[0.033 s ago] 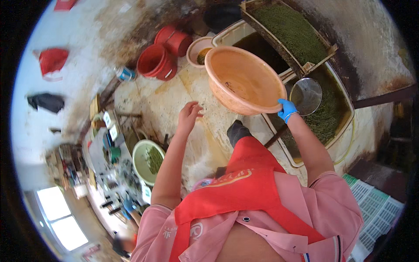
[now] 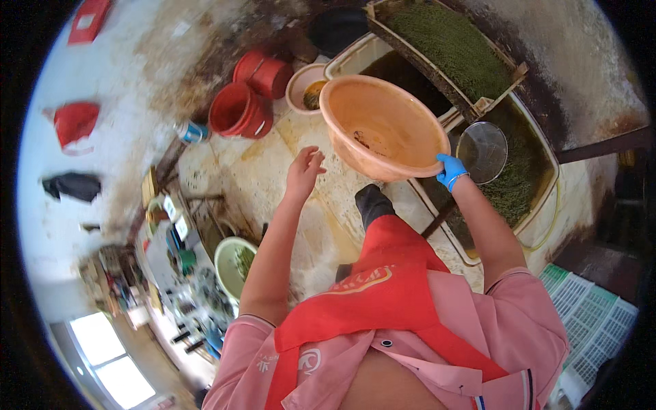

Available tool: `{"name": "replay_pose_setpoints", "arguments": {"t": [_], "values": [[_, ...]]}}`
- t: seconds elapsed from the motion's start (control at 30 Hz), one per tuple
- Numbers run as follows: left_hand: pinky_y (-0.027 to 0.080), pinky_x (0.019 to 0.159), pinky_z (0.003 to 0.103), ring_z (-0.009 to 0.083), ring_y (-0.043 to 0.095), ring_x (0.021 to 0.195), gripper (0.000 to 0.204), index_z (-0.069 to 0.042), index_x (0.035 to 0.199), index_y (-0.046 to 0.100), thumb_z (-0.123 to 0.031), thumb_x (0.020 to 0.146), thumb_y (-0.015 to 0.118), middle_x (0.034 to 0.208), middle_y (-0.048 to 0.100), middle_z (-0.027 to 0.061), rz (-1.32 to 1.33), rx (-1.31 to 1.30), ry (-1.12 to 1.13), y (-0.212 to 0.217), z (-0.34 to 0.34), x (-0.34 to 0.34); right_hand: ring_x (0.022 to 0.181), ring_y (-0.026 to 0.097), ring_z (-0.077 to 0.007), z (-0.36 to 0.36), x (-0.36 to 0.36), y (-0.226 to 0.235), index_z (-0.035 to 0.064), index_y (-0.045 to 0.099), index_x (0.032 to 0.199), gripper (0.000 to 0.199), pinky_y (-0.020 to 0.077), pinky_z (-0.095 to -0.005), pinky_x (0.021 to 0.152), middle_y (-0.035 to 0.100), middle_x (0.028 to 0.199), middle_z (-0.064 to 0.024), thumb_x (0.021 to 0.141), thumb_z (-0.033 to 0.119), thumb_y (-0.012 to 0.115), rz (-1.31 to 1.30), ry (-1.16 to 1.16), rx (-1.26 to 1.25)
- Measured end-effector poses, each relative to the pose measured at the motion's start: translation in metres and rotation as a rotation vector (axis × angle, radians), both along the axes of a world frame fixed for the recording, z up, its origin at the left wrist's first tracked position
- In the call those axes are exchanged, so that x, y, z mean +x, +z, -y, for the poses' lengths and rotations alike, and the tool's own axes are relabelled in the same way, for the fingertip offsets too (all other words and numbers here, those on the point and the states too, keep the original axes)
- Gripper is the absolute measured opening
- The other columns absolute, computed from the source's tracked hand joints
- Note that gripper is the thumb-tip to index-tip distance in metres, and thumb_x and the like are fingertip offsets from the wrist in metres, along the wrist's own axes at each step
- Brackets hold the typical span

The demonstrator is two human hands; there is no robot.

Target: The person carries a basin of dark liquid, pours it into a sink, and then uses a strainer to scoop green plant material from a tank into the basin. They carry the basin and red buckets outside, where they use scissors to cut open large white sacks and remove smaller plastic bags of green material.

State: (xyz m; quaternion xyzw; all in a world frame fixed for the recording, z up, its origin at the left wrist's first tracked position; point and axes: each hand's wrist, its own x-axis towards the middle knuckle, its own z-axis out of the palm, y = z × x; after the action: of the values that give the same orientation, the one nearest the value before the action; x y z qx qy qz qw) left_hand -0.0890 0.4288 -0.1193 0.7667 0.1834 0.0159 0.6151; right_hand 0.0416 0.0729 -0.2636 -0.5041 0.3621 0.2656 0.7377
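My right hand (image 2: 449, 169), in a blue glove, grips the near right rim of a large orange plastic basin (image 2: 383, 126). The basin is tilted toward me, and a few dark bits lie on its inner surface. Bare and holding nothing, my left hand (image 2: 305, 172) is raised just left of the basin, its fingers apart and slightly bent. It does not touch the rim. Close to my right hand, a round mesh strainer (image 2: 482, 152) rests over a tub (image 2: 471, 258) of dark water with green plant matter in it.
A wooden-framed tray (image 2: 422, 60) of small green matter lies across the tubs. Red buckets (image 2: 239, 113) and a smaller pale basin (image 2: 297, 85) stand at the back. A pale green basin (image 2: 229, 270) is at my left, beside a cluttered table. Plastic crates (image 2: 588, 321) lie at right.
My left hand has moved up and a little to the right, nearer the basin. My right hand keeps its grip on the rim. The view has turned slightly.
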Motion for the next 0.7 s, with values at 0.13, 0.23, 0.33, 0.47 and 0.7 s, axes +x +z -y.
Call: {"name": "replay_pose_setpoints", "arguments": {"t": [0.13,0.23,0.33,0.47,0.7], "values": [[0.046,0.064,0.03,0.0172,0.061,0.067,0.044,-0.001,0.111,0.042,-0.036,0.085,0.044,0.099,0.057,0.0142,-0.163,0.377,-0.168,-0.014,-0.015,0.153,0.061,0.054,-0.0165,-0.029,0.073,-0.015,0.002,0.052,0.089,0.016,0.0412,-0.0308,0.041,0.055,0.078,-0.008,0.077,0.011,0.055,-0.123,-0.005,-0.097],[0.045,0.067,0.034,0.0215,0.061,0.073,0.046,-0.006,0.116,0.04,-0.04,0.084,0.042,0.102,0.056,0.0152,-0.272,0.396,-0.275,-0.044,-0.03,0.239,0.052,0.049,-0.018,-0.04,0.102,-0.086,0.0024,0.052,0.088,0.017,0.0373,-0.0321,0.037,0.053,0.07,-0.0081,0.076,0.014,0.055,-0.122,-0.157,-0.064],[0.047,0.056,0.029,0.0179,0.059,0.061,0.048,-0.002,0.118,0.037,-0.036,0.085,0.045,0.1,0.056,0.0156,-0.17,0.676,-0.385,-0.112,-0.058,0.319,0.046,0.045,-0.0187,-0.056,0.149,-0.111,0.0028,0.053,0.087,0.018,0.0336,-0.0325,0.034,0.051,0.066,-0.0082,0.075,0.016,0.055,-0.187,-0.124,-0.172],[0.045,0.072,0.039,0.0288,0.058,0.086,0.063,-0.006,0.121,0.036,-0.049,0.078,0.047,0.106,0.054,0.0173,-0.448,0.881,-0.574,-0.131,-0.042,0.409,0.044,0.044,-0.0206,-0.065,0.197,-0.174,0.0032,0.053,0.085,0.018,0.033,-0.0346,0.033,0.05,0.063,-0.0086,0.074,0.017,0.055,-0.266,-0.096,-0.294],[0.044,0.079,0.038,0.0271,0.053,0.099,0.075,-0.003,0.121,0.031,-0.049,0.068,0.058,0.113,0.05,0.0129,-0.634,1.06,-0.833,-0.281,-0.029,0.52,0.05,0.047,-0.0237,-0.037,0.22,-0.314,-0.0006,0.054,0.071,0.021,0.0362,-0.0385,0.042,0.051,0.062,-0.0134,0.072,0.021,0.054,-0.096,0.3,-0.574]]}}
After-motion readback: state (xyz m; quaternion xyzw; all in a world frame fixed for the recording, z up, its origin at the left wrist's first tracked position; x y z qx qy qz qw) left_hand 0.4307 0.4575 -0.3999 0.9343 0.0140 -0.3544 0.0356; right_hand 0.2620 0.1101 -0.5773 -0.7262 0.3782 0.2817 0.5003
